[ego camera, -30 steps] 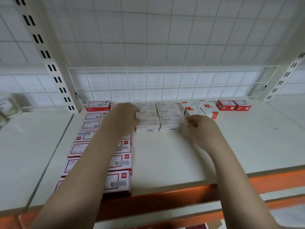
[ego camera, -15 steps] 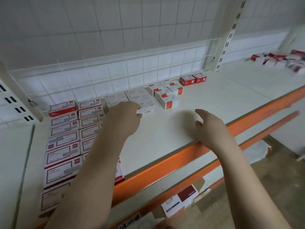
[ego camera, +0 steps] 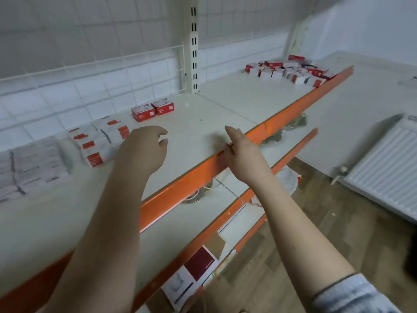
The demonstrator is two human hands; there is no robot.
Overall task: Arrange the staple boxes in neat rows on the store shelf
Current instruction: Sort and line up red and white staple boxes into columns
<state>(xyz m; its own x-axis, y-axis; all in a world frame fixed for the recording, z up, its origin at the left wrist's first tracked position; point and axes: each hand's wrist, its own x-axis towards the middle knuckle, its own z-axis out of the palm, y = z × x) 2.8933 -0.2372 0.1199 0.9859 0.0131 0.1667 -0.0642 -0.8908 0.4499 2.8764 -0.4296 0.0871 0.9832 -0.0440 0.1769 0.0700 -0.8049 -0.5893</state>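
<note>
Both my hands hang empty over the white store shelf [ego camera: 198, 123]: my left hand [ego camera: 144, 147] hovers with fingers loosely curled and holding nothing, while my right hand [ego camera: 239, 150] is extended flat, fingers straight, at the shelf's orange front edge [ego camera: 194, 177]. The arranged staple boxes sit at nine to ten o'clock of my left hand: a blurred block of white boxes [ego camera: 33, 166] and, just beside it, a row of red-and-white boxes [ego camera: 97, 141], with two red boxes [ego camera: 153, 109] near the back grid at twelve o'clock. A loose heap of unsorted boxes [ego camera: 291, 72] lies well apart at one o'clock, on the next shelf bay. The risk, as I judge it: that heap crowds the front edge, so a hasty grab could knock boxes to the floor, and my left forearm could sweep the finished rows askew as I turn. Half a second ago my view faced the rows more squarely; now it has swung right, the heap looms larger, and my right hand has shifted to the orange edge.
</note>
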